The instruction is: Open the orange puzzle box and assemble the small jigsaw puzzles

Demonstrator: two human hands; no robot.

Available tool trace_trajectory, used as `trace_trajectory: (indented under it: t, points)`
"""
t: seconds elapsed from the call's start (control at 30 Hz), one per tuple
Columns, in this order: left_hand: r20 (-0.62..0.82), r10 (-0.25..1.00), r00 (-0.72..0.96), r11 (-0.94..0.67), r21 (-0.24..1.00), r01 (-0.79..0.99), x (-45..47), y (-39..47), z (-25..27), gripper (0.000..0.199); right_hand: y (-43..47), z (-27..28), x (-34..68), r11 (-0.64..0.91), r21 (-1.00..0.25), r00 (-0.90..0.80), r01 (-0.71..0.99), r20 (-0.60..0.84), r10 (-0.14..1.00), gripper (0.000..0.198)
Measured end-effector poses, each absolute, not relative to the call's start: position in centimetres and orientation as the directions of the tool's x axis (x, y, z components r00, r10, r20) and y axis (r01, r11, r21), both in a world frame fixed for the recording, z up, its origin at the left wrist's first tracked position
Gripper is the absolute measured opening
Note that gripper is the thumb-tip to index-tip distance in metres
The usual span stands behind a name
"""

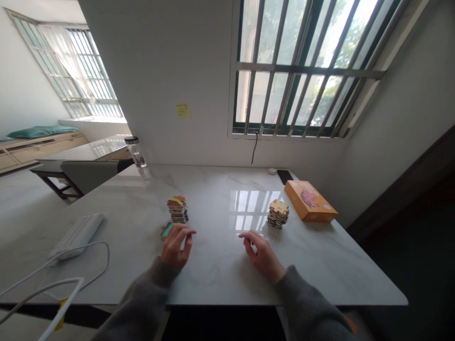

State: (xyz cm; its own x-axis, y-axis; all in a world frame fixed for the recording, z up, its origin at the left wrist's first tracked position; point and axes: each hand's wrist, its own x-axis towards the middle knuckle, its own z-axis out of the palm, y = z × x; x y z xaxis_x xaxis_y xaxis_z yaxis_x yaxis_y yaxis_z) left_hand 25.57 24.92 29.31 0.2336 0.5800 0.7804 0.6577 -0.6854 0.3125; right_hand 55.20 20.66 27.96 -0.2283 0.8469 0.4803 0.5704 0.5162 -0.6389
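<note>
Two stacks of cardboard jigsaw puzzle pieces stand on the white marbled table [213, 279]. The left stack [178, 210] has a red and yellow piece on top; the right stack [278, 215] is topped by a tan piece. My left hand [177, 247] is just in front of the left stack, fingers loosely bent and apart, with nothing in them. Partly behind its fingers lie a few puzzle pieces [165, 230], the top one green; whether the hand touches them I cannot tell. My right hand [262, 255] hovers or rests left of and nearer than the right stack, loosely open and holding nothing.
An orange box [311, 201] and a dark phone [284, 177] lie at the back right, beside a small white object [272, 171]. A clear bottle [136, 152] stands at the far left corner. At left is a white power strip [76, 236] with looping cables [106, 258].
</note>
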Motion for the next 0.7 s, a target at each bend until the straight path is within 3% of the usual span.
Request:
trace_trajectory:
  t: [0.2, 0.3, 0.43, 0.7]
  points:
    - [0.695, 0.507, 0.51, -0.845, 0.283, 0.453, 29.8, 23.7, 28.6, 0.023, 18.8, 27.8, 57.8, 0.385, -0.416, -0.221, 0.824, 0.39, 0.894, 0.027]
    - [0.675, 0.513, 0.531, -0.85, 0.314, 0.422, 30.4, 23.9, 28.1, 0.023, 18.6, 27.2, 58.1, 0.256, -0.302, -0.148, 0.918, 0.337, 0.93, 0.034]
    - [0.643, 0.551, 0.532, -0.832, 0.376, 0.408, 30.2, 24.1, 27.8, 0.023, 19.6, 26.3, 57.5, 0.215, -0.204, -0.165, 0.955, 0.24, 0.957, 0.052]
    - [0.613, 0.597, 0.518, -0.801, 0.421, 0.425, 30.0, 24.2, 27.5, 0.022, 23.5, 27.1, 58.3, 0.217, -0.156, -0.205, 0.964, 0.087, 0.975, 0.065]
